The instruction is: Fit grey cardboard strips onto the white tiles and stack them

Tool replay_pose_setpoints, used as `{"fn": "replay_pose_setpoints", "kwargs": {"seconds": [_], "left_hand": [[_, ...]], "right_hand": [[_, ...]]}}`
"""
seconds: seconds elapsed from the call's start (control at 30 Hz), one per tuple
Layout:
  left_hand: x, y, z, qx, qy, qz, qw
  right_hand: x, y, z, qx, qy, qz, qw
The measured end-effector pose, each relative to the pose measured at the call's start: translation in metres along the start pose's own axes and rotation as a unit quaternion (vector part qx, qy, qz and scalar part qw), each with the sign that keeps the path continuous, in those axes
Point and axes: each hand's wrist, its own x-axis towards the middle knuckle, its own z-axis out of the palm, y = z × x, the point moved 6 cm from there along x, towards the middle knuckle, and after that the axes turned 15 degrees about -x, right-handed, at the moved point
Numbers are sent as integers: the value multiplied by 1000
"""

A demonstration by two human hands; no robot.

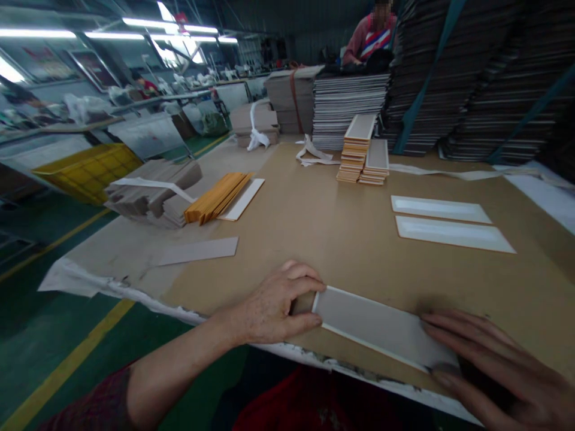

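Tray (381,326) flat on table (314,227) at near edge. Left hand (274,305) pinches tray's left end, thumb below, fingers curled over. Right hand (494,365) lies flat, fingers spread, pressing tray's right end. Two more white trays (449,222) beyond tray; stacked trays (363,152) farther back.

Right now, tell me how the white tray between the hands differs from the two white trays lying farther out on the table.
The near tray is gripped at both ends by the left hand and right hand; the two far trays lie untouched. The near tray sits at the table's front edge, angled; the far trays lie side by side, mid-table. All look like long, shallow white trays with tan edges.
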Motion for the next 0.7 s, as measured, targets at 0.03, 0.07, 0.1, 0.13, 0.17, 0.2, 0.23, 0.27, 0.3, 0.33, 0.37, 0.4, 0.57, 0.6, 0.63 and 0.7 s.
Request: {"fn": "replay_pose_setpoints", "kwargs": {"seconds": [0.03,0.07,0.1,0.13,0.17,0.2,0.23,0.27,0.3,0.33,0.37,0.4,0.57,0.6,0.63,0.7], "left_hand": [[0,0,0,1,-1,-8,1000],[1,1,0,2,-3,-13,1000],[1,1,-1,3,-6,-17,1000],[2,2,-1,4,-7,-18,1000],[2,2,-1,7,-10,-18,1000],[2,2,-1,10,-14,-15,1000],[2,2,0,12,-16,-11,1000],[2,2,0,14,-17,-8,1000],[2,2,0,15,-18,-7,1000],[1,1,0,14,-17,-7,1000],[1,1,0,13,-17,-10,1000],[1,0,0,12,-17,-12,1000],[1,-1,1,12,-20,-7,1000],[1,-1,1,11,-19,-4,1000],[1,-1,1,10,-18,-4,1000],[1,-1,1,9,-17,-7,1000]], "right_hand": [[3,-3,-4,-2,-6,2,1000],[7,-7,-8,-2,-12,5,1000],[10,-9,-12,2,-19,8,1000],[14,-11,-14,6,-26,9,1000],[16,-13,-17,11,-31,11,999],[18,-14,-18,15,-34,12,999],[20,-15,-20,19,-34,16,999],[20,-15,-21,20,-33,17,999],[21,-16,-22,20,-34,15,999],[20,-16,-22,19,-36,11,999],[20,-17,-22,17,-40,7,999],[19,-17,-22,13,-45,2,999],[16,-20,-19,-23,-59,-19,998],[15,-20,-19,-27,-59,-21,998],[14,-21,-19,-30,-58,-23,998],[13,-21,-18,-32,-58,-26,997]]}}
